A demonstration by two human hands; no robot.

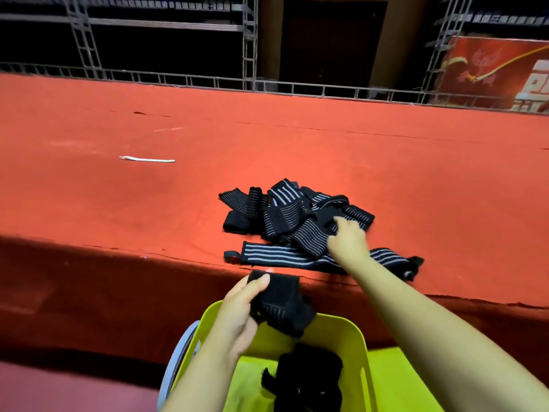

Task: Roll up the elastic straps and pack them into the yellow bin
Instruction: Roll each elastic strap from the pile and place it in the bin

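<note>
Head view: my left hand (237,313) grips a rolled strap (280,301) over the yellow bin (353,334) rim; my right hand (349,240), fingers curled, grip uncertain, reaches the strap pile (285,215) beyond the bin.

Left hand (237,310) grips rolled strap (282,304) above yellow bin (341,331); right hand (349,240) rests on loose strap pile (285,215) on counter (148,203) beyond.

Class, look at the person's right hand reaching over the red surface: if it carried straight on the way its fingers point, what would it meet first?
The right hand already reaches the heap of black elastic straps with grey stripes; going on, it would press further into that heap, though depth is hard to judge.
</note>
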